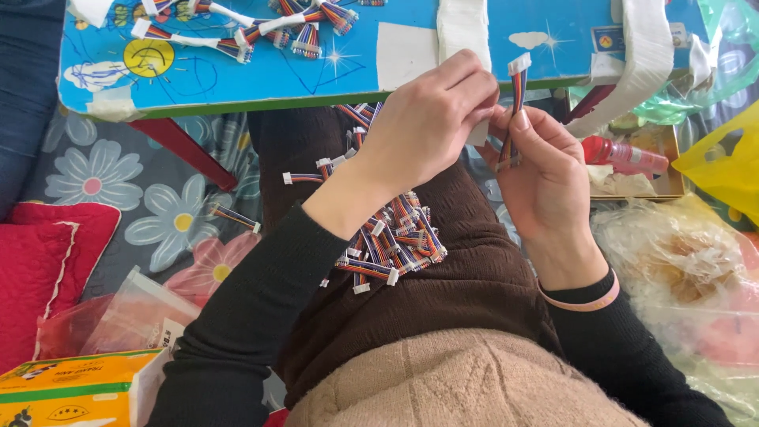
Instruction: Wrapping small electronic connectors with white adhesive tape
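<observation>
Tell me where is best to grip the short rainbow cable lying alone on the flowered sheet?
Probably at the middle of the ribbon cable, pinching its flat faces from above. It lies flat and apart from the pile; the left hand seems the less stretched choice.

The left hand [423, 122] covers the middle of the short rainbow-striped ribbon cable with white end plugs [515, 103], so the grip of the right hand [541, 170] on it is partly hidden. At the frame's top edge, the blue picture-printed counter [237, 79] and its loose cables [261, 28] are cut off. The yellow cardboard box [71, 387] at lower left runs out of frame.

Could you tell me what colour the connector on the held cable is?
White, on the cable; head view.
</observation>
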